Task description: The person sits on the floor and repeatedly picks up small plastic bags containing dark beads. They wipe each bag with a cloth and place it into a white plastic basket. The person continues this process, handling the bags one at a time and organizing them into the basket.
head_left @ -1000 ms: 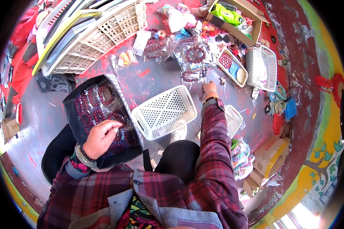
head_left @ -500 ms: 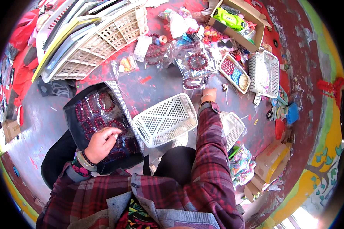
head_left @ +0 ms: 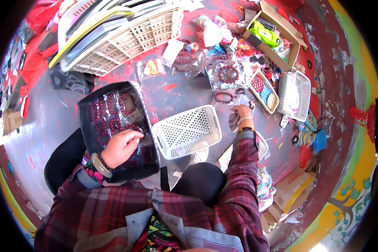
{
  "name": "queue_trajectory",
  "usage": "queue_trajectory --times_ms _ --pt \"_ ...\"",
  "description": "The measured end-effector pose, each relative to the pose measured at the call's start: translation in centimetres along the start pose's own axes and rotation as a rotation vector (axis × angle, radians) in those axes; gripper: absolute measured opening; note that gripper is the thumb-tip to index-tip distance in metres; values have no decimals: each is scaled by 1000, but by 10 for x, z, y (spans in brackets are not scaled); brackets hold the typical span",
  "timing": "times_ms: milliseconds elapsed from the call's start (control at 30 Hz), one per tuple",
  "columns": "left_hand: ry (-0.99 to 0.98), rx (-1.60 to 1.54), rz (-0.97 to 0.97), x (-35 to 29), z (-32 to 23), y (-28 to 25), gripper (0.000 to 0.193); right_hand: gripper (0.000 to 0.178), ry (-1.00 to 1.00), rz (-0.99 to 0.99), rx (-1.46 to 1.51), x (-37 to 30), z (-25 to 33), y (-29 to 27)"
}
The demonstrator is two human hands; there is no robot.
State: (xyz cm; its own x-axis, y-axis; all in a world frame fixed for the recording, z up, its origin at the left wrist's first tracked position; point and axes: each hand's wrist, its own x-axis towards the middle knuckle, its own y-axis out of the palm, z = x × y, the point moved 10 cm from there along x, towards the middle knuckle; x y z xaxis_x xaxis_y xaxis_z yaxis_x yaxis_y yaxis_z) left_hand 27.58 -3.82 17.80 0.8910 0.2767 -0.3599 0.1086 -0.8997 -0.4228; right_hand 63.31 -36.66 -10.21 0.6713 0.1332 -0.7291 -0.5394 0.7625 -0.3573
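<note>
My left hand (head_left: 121,148) rests over a black box (head_left: 85,115) on my lap, thumb and fingers pinched together; whatever they hold is too small to make out. Inside the box lie several dark red bead bracelets (head_left: 113,105) in clear plastic bags. Farther right, my right hand (head_left: 242,113) is low over the grey surface, fingers curled and their tips partly hidden, a dark patch beneath them. Just beyond it is a bagged bead bracelet (head_left: 225,97). Between my hands stands a white perforated basket (head_left: 189,153), with bare mesh showing.
A large cream crate (head_left: 126,40) of flat items stands far left. Far right are a cardboard box (head_left: 273,52), a small basket of coloured pieces (head_left: 263,91) and a white basket (head_left: 294,94). Another white basket (head_left: 262,147) lies partly under my right forearm.
The view has shifted, so most things sit farther right. My right hand has drawn slightly nearer and to the right, away from the bagged bracelet. My left hand stays pinched over the box.
</note>
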Motion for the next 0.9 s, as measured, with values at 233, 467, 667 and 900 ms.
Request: queue_trajectory --times_ms 233,467,667,900 --pt "129 -3 -15 -24 -6 22 18 12 -117 144 417 -158 79 2" --pt "-98 -784 198 -41 20 74 32 18 -385 636 485 -368 186 75" --pt "82 -1641 448 -76 -72 48 60 17 -459 1050 294 -508 214 145" --pt "143 -1871 552 -155 -102 0 75 20 -580 555 -113 -518 220 151"
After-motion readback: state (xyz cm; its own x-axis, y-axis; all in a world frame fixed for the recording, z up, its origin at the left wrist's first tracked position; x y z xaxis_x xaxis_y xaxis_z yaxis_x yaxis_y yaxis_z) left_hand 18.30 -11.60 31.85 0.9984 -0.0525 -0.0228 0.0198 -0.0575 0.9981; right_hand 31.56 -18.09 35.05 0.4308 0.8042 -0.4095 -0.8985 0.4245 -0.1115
